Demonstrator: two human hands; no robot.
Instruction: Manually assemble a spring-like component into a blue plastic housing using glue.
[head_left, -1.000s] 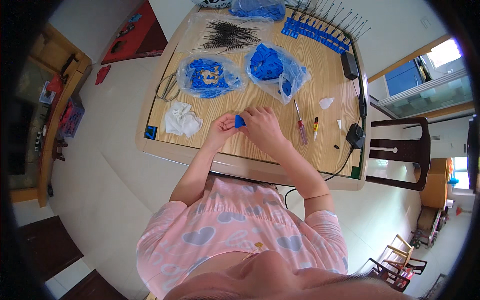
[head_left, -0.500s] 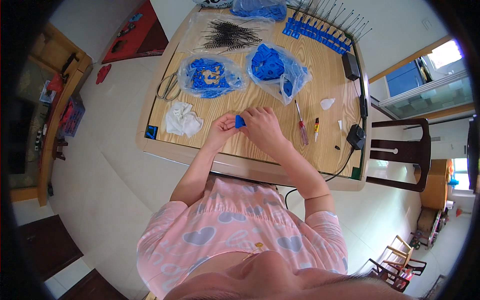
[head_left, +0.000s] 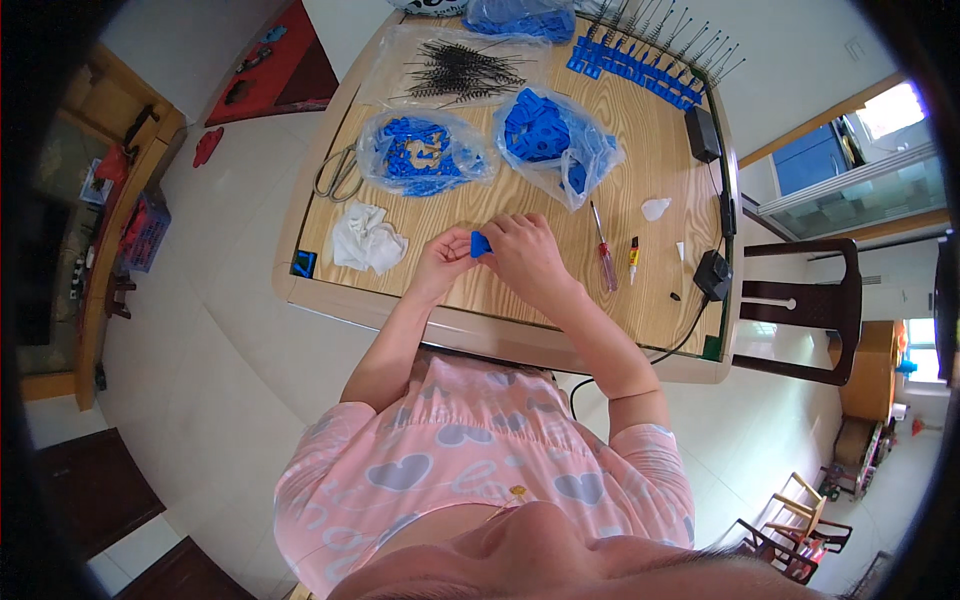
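A small blue plastic piece (head_left: 480,243) is pinched between my two hands above the near part of the wooden table (head_left: 520,305). My left hand (head_left: 444,259) grips it from the left and my right hand (head_left: 524,252) closes on it from the right. Beyond my hands lie two clear bags of blue plastic parts, one on the left (head_left: 425,152) and one on the right (head_left: 545,135). A heap of thin black wire springs (head_left: 455,72) lies further back.
A crumpled white cloth (head_left: 365,238) and scissors (head_left: 338,175) lie to the left. A red-handled screwdriver (head_left: 604,258), a small glue tube (head_left: 633,258) and a black power adapter (head_left: 714,274) with cable lie to the right. A row of assembled blue pieces (head_left: 640,65) sits at the back. A dark chair (head_left: 800,305) stands right.
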